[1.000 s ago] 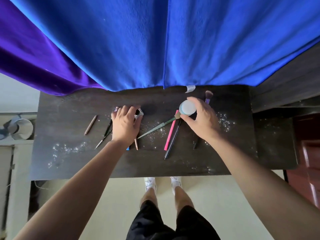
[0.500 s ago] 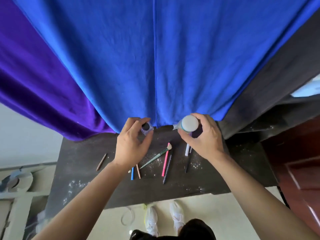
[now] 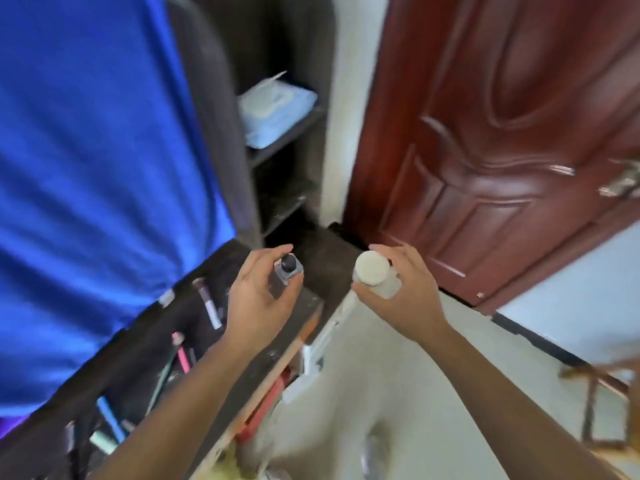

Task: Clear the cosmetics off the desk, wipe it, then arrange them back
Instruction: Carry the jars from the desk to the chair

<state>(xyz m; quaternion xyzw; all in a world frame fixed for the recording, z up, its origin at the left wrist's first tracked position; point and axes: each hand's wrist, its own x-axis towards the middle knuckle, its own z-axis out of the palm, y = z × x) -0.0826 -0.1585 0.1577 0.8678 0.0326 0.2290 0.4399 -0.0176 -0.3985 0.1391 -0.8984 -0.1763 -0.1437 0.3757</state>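
My left hand (image 3: 261,299) holds a small clear square bottle with a black cap (image 3: 288,268) above the right end of the dark desk (image 3: 145,348). My right hand (image 3: 405,299) grips a white round-lidded jar (image 3: 374,273) in the air past the desk's right edge. On the desk lie a purple-handled brush (image 3: 209,304), a pink pencil (image 3: 181,351), a green-handled brush (image 3: 161,379), a blue pencil (image 3: 110,419) and other blurred sticks.
A blue cloth (image 3: 90,168) hangs behind the desk. Dark shelves (image 3: 287,140) stand ahead, with a pale blue pack (image 3: 277,109) on one shelf. A red-brown door (image 3: 502,140) is to the right. A wooden frame (image 3: 602,410) stands on the pale floor at lower right.
I have turned right, away from the desk. Both hands lifted the bottle and the jar off the desk and carried them toward the shelves.
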